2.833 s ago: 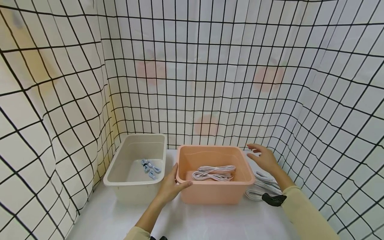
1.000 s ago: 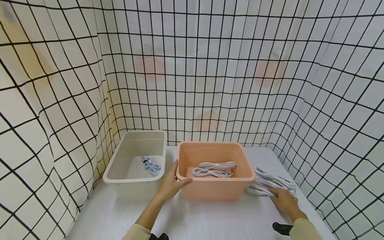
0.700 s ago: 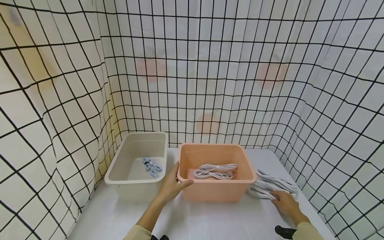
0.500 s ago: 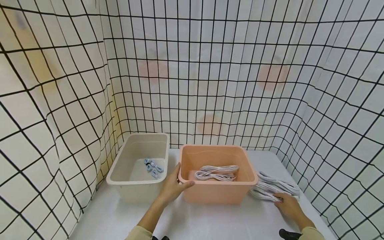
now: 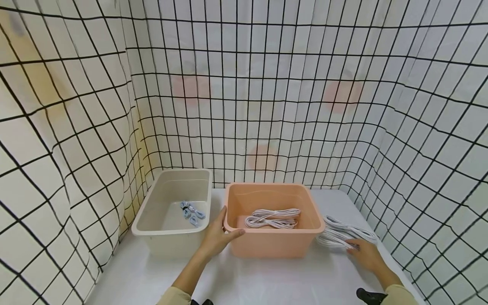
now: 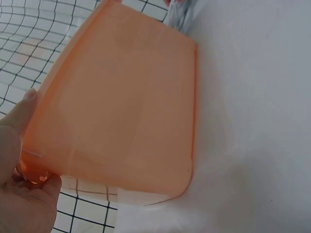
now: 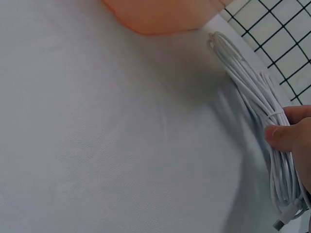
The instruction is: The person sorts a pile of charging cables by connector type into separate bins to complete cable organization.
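The white, long, looped cable bundle (image 7: 255,90) is lying near the right edge of the white table (image 5: 282,279), just beside the peach, box-shaped plastic bin (image 5: 270,247). Its long side is running from near the bin toward that edge. The right hand (image 5: 367,255) is pinching it, so the bin is sitting left of this grip. The left hand (image 5: 216,238), farther off, is holding the bin's near left corner.
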A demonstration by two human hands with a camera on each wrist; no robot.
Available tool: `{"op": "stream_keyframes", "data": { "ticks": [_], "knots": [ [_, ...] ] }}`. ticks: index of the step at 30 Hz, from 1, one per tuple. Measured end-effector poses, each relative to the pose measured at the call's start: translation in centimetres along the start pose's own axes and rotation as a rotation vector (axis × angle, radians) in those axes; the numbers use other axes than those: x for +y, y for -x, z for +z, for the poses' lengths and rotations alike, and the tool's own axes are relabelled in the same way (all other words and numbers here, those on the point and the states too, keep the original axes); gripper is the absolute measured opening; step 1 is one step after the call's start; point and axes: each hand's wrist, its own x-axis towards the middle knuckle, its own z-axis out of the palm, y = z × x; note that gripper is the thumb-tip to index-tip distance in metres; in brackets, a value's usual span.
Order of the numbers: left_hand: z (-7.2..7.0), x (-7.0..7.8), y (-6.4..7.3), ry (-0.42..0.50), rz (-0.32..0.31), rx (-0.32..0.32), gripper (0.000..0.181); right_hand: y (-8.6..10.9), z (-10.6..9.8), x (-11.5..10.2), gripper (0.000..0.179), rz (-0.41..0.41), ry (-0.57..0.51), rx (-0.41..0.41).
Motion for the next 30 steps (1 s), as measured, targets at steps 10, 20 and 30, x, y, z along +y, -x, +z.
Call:
{"op": "stream_keyframes", "data": {
  "ticks": [10, 20, 30],
  "knots": [
    [0.0, 0.1, 0.2, 0.0, -0.013, 0.002, 0.111, -0.6, -3.2, -0.6, 0.03, 0.043, 0.007, -0.016],
    [-0.2, -0.2, -0.2, -0.024, -0.008, 0.019, 0.113, -2.1, -6.3, -2.1, 0.035, 0.011, -0.014, 0.047],
    [0.0, -0.2, -0.1, -0.011, -0.007, 0.006, 0.112, -3.9, -8.9, -4.3, 0.038, -0.002, -0.01, 0.112]
  ]
}}
